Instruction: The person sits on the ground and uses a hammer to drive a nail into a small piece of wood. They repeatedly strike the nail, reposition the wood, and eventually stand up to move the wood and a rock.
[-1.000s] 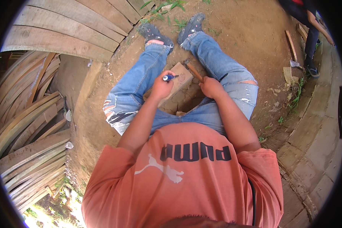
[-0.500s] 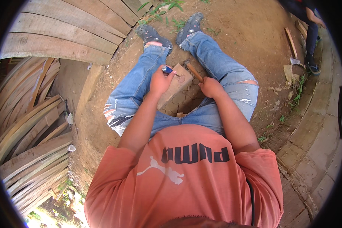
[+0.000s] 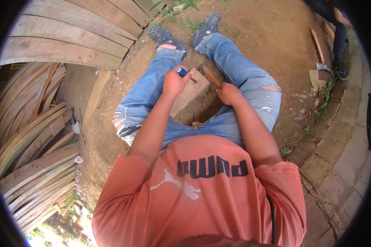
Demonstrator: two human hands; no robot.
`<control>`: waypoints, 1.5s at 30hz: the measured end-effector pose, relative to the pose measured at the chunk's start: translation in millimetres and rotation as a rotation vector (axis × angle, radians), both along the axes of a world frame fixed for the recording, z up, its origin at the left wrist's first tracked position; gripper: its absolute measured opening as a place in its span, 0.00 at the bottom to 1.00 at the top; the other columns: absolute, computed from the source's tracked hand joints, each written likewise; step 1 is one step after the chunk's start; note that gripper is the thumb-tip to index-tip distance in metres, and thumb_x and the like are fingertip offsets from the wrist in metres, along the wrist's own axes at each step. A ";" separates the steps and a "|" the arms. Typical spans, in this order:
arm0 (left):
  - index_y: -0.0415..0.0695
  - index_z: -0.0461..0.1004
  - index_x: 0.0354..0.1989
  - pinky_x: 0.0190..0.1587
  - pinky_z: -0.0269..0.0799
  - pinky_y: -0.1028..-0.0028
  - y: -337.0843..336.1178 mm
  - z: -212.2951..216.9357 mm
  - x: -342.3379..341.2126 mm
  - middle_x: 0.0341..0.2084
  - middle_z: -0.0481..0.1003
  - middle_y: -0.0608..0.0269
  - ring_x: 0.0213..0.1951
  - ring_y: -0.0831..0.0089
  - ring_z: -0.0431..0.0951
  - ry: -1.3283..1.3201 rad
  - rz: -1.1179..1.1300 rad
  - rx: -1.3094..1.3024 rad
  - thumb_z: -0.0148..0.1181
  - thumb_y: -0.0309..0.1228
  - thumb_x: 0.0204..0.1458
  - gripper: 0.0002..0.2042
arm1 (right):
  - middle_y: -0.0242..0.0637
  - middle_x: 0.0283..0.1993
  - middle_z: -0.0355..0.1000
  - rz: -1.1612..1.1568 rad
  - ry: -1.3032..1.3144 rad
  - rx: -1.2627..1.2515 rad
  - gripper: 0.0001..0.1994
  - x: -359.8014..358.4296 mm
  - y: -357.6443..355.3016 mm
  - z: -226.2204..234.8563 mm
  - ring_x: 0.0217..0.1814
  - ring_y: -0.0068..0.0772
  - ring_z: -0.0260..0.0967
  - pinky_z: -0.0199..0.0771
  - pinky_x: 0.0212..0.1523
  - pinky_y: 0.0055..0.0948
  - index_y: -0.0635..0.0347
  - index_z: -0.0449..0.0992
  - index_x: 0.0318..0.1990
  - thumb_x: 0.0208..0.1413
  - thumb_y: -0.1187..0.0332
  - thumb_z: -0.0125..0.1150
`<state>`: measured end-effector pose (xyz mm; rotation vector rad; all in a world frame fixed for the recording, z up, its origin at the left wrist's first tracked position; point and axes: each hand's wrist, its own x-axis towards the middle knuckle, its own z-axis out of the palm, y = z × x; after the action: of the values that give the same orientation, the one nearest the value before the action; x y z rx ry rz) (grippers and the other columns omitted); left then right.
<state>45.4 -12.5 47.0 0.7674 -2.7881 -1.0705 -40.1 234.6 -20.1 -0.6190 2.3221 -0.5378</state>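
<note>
Between my legs, on the bare earth, lies a wooden block [image 3: 184, 100] with curved lines marked near its far end. My left hand [image 3: 175, 82] is closed round the blue handle of a chisel [image 3: 182, 72], whose dark blade points down at the marked part of the block. My right hand [image 3: 230, 94] grips the wooden handle of a hammer [image 3: 211, 77]. The hammer's head is at the far end of the handle, low between my shins, just right of the block. A small piece of wood [image 3: 197, 124] lies close to my lap.
Stacked boards [image 3: 33, 173] lie along the left, and a plank wall [image 3: 70, 35] rises at the far left. A person [image 3: 338, 41] stands at the far right, near a loose wooden stick [image 3: 316, 44]. Paving [image 3: 338, 152] runs down the right side.
My left hand and the chisel have shifted slightly; the handle is a little more upright and more of the blade shows. My right hand and the hammer have hardly moved.
</note>
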 end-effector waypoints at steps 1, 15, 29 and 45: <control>0.44 0.83 0.41 0.38 0.79 0.63 0.6 -1.6 0.3 0.29 0.84 0.55 0.31 0.62 0.84 0.005 0.001 -0.009 0.77 0.45 0.56 0.17 | 0.62 0.49 0.82 -0.003 0.000 -0.001 0.21 0.5 -0.4 0.9 0.56 0.63 0.79 0.77 0.59 0.54 0.69 0.81 0.50 0.69 0.55 0.60; 0.45 0.82 0.41 0.39 0.79 0.62 2.4 -1.6 0.1 0.29 0.84 0.53 0.32 0.60 0.85 -0.001 -0.007 0.000 0.76 0.44 0.57 0.16 | 0.62 0.49 0.82 -0.003 -0.016 -0.002 0.21 -0.6 -0.9 5.6 0.57 0.63 0.79 0.77 0.59 0.53 0.69 0.81 0.50 0.69 0.55 0.60; 0.43 0.80 0.37 0.35 0.77 0.60 1.7 -1.9 3.3 0.26 0.83 0.51 0.29 0.53 0.84 0.084 -0.008 -0.013 0.75 0.41 0.57 0.14 | 0.62 0.54 0.81 0.005 -0.059 0.046 0.22 -2.5 -3.2 14.9 0.60 0.62 0.79 0.77 0.62 0.53 0.70 0.81 0.56 0.70 0.57 0.58; 0.43 0.82 0.38 0.41 0.77 0.56 -6.2 -11.9 3.9 0.32 0.82 0.49 0.36 0.48 0.83 0.042 -0.004 0.103 0.75 0.44 0.58 0.16 | 0.59 0.42 0.80 -0.120 0.090 -0.507 0.14 23.5 8.6 128.6 0.48 0.68 0.78 0.77 0.47 0.59 0.56 0.76 0.55 0.72 0.56 0.59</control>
<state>49.3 -18.7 35.0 0.7404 -2.7194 -1.2242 -16.7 243.1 108.5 -0.7464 2.3232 -1.1978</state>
